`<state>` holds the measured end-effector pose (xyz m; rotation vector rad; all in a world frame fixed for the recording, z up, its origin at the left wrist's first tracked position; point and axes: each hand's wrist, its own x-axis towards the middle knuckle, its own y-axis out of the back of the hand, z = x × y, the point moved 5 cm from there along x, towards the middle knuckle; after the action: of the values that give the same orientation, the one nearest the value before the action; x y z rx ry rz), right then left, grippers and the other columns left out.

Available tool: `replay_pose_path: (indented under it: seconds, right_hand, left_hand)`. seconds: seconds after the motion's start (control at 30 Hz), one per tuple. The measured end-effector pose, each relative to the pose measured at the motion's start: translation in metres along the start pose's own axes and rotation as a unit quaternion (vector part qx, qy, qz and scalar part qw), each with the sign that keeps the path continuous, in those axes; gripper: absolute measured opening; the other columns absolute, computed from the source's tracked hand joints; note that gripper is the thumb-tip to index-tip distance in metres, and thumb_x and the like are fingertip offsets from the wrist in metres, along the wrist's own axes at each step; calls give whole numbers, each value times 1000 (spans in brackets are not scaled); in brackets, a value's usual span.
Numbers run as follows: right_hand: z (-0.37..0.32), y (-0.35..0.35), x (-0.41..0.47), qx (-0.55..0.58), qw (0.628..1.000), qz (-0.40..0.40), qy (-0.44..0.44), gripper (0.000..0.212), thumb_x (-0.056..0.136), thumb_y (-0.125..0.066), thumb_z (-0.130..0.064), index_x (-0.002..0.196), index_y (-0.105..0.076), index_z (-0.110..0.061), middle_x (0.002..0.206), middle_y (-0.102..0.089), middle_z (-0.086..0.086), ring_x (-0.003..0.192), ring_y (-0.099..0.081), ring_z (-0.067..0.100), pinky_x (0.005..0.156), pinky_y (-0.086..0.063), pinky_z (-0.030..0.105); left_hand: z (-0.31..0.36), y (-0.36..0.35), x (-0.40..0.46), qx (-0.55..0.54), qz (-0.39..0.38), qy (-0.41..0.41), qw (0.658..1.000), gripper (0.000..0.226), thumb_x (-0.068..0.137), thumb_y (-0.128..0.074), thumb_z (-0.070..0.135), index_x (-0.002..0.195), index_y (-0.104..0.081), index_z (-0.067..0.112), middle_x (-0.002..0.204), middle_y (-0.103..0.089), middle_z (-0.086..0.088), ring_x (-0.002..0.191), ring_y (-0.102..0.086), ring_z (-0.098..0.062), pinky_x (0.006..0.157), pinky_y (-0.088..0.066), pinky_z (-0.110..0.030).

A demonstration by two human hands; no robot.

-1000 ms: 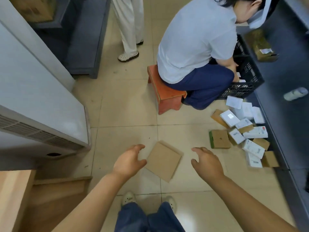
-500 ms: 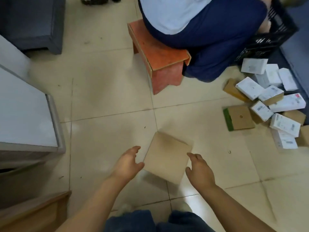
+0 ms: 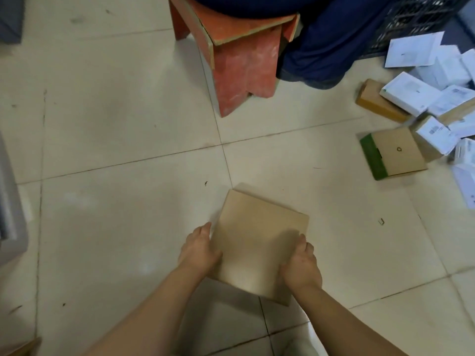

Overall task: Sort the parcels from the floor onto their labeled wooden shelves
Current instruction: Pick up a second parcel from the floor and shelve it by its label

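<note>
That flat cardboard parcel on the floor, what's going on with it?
A person is bending over the flat brown cardboard parcel and gripping its two side edges, left hand on one, right hand on the other, apparently to pick it up. More parcels, a pile of white and brown boxes, lie on the tiled floor to the right. Someone else sits on a red wooden stool beside a black crate.

We can read no words or numbers anywhere. The flat brown cardboard box with the green edge (image 3: 393, 153) carries a small ring-shaped printed mark, too small for us to make out. The white paper shipping labels on the heap of small parcels (image 3: 434, 132) show only blurred print and barcode-like smudges.
</note>
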<state>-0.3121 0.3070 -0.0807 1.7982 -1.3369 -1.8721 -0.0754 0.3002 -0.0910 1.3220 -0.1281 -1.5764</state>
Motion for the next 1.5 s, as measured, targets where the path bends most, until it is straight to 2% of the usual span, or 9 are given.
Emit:
replay_pose_path:
  seconds: [0.13,0.23,0.57,0.7,0.83,1.0,1.23,1.4,1.5]
  right_hand:
    - [12,-11,19,191,976,17,-106,68,78,-47,-5,140,-20,-9,135,-39,19,119,-43,42,94,-42,47]
    - [9,-17,24,254,960,-3,-119,73,68,-51,-10,136,-25,-10,131,-41,20,111,-47,45,92,-47,54]
    - [-11,16,-24,286,951,-62,-100,90,81,-51,-7,148,8,-20,150,-17,13,130,-32,37,105,-36,45]
    - [-24,55,-59,305,947,-65,-79,81,77,-41,-5,146,-5,-24,148,-24,10,125,-39,34,101,-43,49]
    - [-46,96,-104,324,940,-63,-82,88,64,-48,-5,144,-15,-21,145,-29,10,122,-43,34,97,-47,51]
    - [-82,158,-175,321,941,-83,-64,96,76,-58,-2,149,1,-25,148,-16,5,132,-32,30,106,-37,44]
    - [-147,264,-278,351,934,-67,16,85,83,-56,-39,149,-4,-29,147,-17,2,132,-32,29,108,-33,48]
    - [-188,336,-349,399,914,-77,5,69,83,-38,-61,145,-21,-35,152,-18,-1,133,-33,29,107,-32,55]
    - [-209,378,-387,417,904,-96,16,56,81,-37,-64,124,-43,-28,137,-36,1,112,-49,23,98,-40,49]
  left_hand:
    - [-4,-17,19,-98,-13,3,995,86,73,-65,26,145,-19,15,147,-34,-10,132,-36,-26,105,-33,-34]
    - [-4,-21,24,-152,-48,21,987,91,70,-67,25,145,-18,18,144,-40,-8,127,-44,-25,103,-40,-36]
    - [7,12,-28,-133,-29,26,990,99,62,-63,21,147,-14,18,142,-37,-8,127,-41,-26,101,-40,-35]
    - [21,49,-65,-158,-7,26,987,97,63,-65,16,147,-15,18,139,-38,-10,125,-42,-27,100,-37,-30]
    - [33,95,-112,-177,33,37,983,93,71,-68,14,147,-14,17,140,-38,-9,126,-41,-28,103,-37,-33]
    - [46,160,-184,-229,78,47,969,81,77,-62,15,146,-19,12,139,-37,-15,129,-35,-33,109,-31,-43]
    - [83,287,-298,-329,139,50,933,79,72,-55,38,140,-29,6,139,-40,-17,129,-37,-33,111,-27,-46]
    - [99,378,-372,-381,164,29,910,56,74,-56,25,126,-46,8,121,-56,-16,110,-52,-31,95,-41,-39]
    - [106,424,-410,-406,179,22,896,39,85,-58,17,122,-48,8,112,-60,-13,102,-56,-29,88,-45,-40]
